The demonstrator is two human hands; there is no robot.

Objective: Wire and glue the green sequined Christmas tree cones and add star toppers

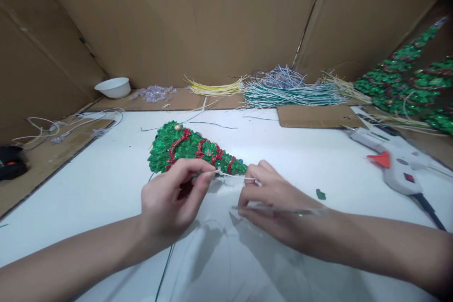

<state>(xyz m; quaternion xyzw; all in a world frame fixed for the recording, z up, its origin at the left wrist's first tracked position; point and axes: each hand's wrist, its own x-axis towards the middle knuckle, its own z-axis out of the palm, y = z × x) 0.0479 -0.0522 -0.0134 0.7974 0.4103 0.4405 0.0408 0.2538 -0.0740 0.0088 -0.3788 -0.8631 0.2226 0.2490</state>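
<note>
A green decorated tree [198, 148] with red garlands lies on its side on the white work surface, its tip to the right. Below its middle, my left hand [180, 198] pinches a small white knotted piece with a white wire [233, 176] running from it. The wire reaches my right hand [269, 193] by the tree's tip, where curled fingers are closed on it. A thin metallic tool [293, 210], blurred, also lies across my right palm. Dark green wire [164, 271] hangs below my left hand.
A white glue gun [403, 160] with an orange trigger lies at right. Yellow wires [217, 87], green wires [293, 94] and a white bowl [113, 87] line the back. More green trees [406, 75] stand at far right; a black object [12, 162] is at far left.
</note>
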